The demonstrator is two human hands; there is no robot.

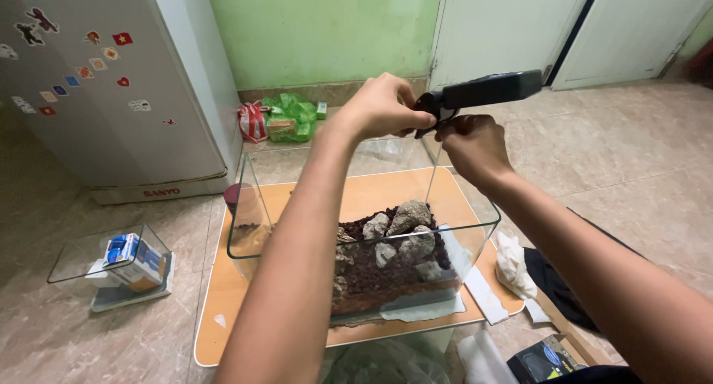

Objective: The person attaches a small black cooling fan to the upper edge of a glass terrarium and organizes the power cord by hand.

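Black clip-on lamp (486, 91) pinched by left hand (382, 105), right hand (475, 146) | glass tank (256, 206) | wooden board (223, 310) | tiled floor (639, 168)

Both bare forearms are stretched forward and raised, converging ahead. The left hand (382, 105) is curled, its thumb and fingertips pinched together. The right hand (473, 145) is closed just beside it, knuckles up, wrist slightly bent, fingertips nearly meeting the left's.
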